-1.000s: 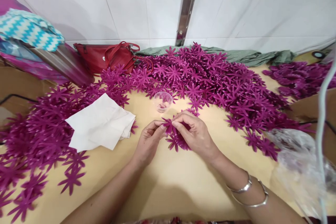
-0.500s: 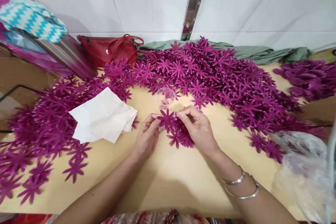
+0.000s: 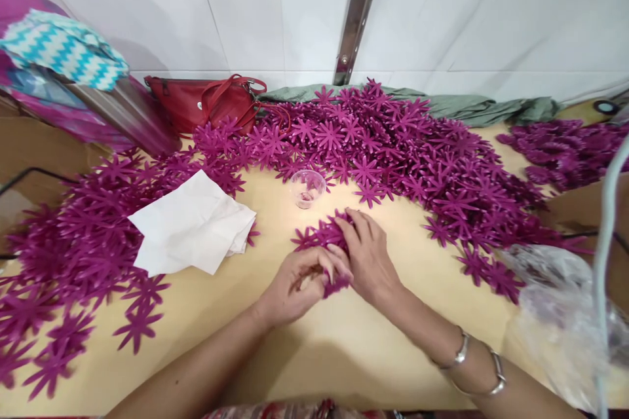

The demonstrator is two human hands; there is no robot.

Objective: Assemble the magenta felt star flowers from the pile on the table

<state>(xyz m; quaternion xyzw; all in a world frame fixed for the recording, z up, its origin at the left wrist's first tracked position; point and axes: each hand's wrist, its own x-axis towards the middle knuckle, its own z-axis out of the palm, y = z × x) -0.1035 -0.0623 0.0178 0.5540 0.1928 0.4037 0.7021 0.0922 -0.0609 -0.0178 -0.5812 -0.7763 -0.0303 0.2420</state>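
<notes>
Both of my hands meet over the middle of the table around a bunch of purple flower-shaped petal pieces (image 3: pixel 319 234). My left hand (image 3: pixel 302 278) has its fingers curled, pinching the lower end of the bunch. On the other side, my right hand (image 3: pixel 371 254) closes its fingers on the upper right of it. Parts of the bunch are hidden behind the fingers, and I cannot make out any thread or needle. Just beyond it stands a small clear plastic cup (image 3: pixel 295 196) with tiny bits at its bottom.
A deep heap of purple petal pieces (image 3: pixel 393 144) arcs across the table's back and sides. White paper sheets (image 3: pixel 194 226) lie at left. A red bag (image 3: pixel 181 105) rests against the tiled wall. Clear plastic bags (image 3: pixel 550 314) and a pale cable (image 3: pixel 602 242) are at right.
My left hand has moved right and nearer to me, from a single petal piece onto the lower bunch. My right hand has shifted slightly and tilted over the bunch. The view has moved a little.
</notes>
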